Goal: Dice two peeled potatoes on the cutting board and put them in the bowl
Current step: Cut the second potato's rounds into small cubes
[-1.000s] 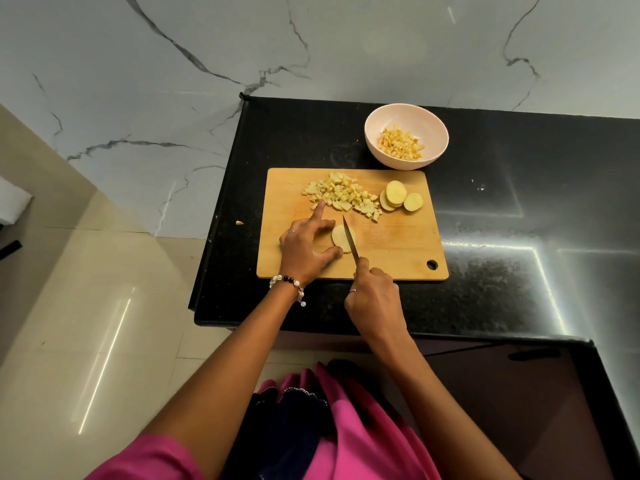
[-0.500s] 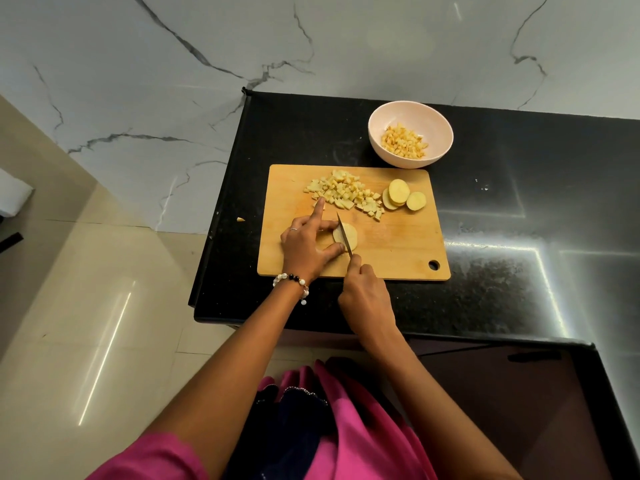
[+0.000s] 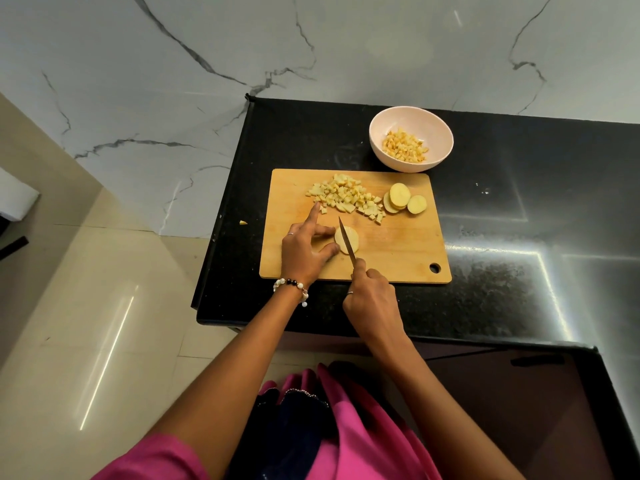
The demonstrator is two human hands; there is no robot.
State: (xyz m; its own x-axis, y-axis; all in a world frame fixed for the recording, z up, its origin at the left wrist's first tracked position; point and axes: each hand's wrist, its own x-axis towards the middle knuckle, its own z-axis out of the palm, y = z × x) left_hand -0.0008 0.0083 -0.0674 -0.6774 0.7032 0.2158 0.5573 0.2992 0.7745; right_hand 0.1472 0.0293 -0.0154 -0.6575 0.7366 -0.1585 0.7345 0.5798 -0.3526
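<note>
Head view: on the board [image 3: 398, 258] the left hand [image 3: 304, 251] steadies a potato slice [image 3: 347, 240] at the near middle, thumb and middle finger pinching its left edge while the index finger points away towards the dice. The right hand [image 3: 372, 299] has its fingers wrapped round the handle of the knife [image 3: 347, 242], whose blade lies across the slice, tip pointing far.

The step in hand looks like cutting this slice into strips before crossing them into cubes. To do it well, the holding fingertips should stay curled back from the blade, the cuts should run parallel and evenly spaced, and the tip should stay low so the slice does not skate.

Counts: one board, one knife, one bowl [image 3: 384, 150] just beyond the board's far right corner on the black counter [image 3: 519, 168], already holding a small heap of cubes. One pile of dice [image 3: 346, 197] lies on the far part of the board; three uncut slices [image 3: 403, 199] overlap to its right. One stray piece [image 3: 243, 222] sits on the counter left of the board.
</note>
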